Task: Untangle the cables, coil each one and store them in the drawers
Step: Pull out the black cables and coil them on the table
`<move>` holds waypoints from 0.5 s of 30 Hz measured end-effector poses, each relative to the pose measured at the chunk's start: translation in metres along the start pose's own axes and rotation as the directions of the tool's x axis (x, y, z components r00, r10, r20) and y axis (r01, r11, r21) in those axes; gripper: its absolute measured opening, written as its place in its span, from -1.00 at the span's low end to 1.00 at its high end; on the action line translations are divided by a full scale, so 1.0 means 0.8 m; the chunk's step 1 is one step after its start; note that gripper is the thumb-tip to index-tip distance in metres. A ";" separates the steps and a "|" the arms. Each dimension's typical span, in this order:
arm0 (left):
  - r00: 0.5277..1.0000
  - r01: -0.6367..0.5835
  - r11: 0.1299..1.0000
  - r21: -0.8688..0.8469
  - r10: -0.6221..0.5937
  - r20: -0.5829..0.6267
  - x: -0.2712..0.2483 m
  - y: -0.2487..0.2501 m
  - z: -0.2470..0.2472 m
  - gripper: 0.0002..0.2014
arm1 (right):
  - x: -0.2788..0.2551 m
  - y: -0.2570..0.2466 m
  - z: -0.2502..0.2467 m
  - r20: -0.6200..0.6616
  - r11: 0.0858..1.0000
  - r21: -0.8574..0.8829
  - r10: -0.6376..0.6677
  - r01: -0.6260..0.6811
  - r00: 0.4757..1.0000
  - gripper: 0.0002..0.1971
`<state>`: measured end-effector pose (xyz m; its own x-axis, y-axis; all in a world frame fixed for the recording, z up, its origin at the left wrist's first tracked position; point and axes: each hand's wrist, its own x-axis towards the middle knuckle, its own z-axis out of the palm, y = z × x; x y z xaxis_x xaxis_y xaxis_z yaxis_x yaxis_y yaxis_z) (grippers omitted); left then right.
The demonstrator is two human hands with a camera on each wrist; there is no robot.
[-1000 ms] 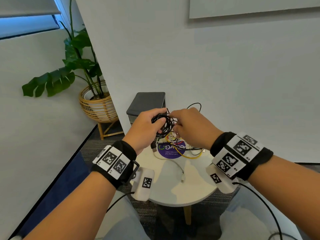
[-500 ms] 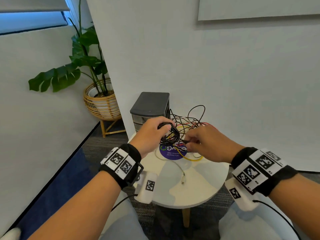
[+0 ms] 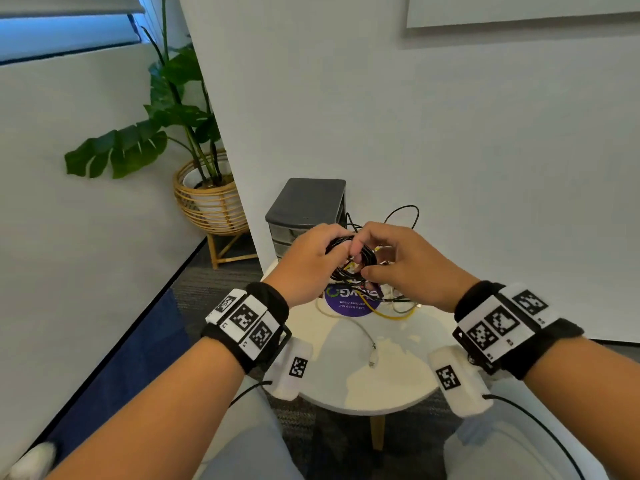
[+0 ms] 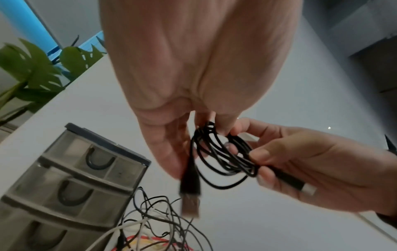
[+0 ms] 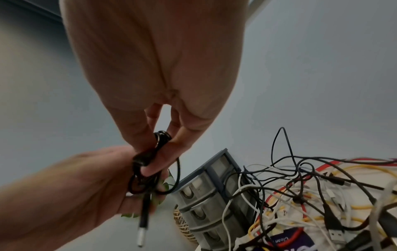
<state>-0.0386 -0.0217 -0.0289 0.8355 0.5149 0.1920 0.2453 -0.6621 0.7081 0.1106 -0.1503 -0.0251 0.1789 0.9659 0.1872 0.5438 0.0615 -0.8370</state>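
Raised since before, both hands (image 3: 360, 261) grip the black coil (image 4: 223, 156) above tangled cables (image 5: 311, 195) beside the drawers (image 3: 306, 216).

The head camera looks down from above, well back from the drawer unit (image 3: 306, 216). Both wrist cameras sit close below the palms, looking up past the fingers; all 3 views share that drawer unit.

Two hands (image 3: 311, 261); three drawers (image 4: 71, 171) (one unit); one table (image 3: 363, 386); one plant (image 3: 166, 133)
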 end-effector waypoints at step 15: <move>0.962 0.269 0.910 -0.317 -0.238 0.133 -0.002 -0.016 -0.007 -0.64 | 0.012 0.009 -0.018 0.019 0.993 -0.118 0.033 -0.030 0.999 -0.66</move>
<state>-0.0461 -0.0113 -0.0341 0.8109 0.5805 -0.0740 0.2916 -0.2911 0.9112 0.1279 -0.1441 -0.0217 0.1812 0.9719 0.1502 0.6308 0.0023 -0.7760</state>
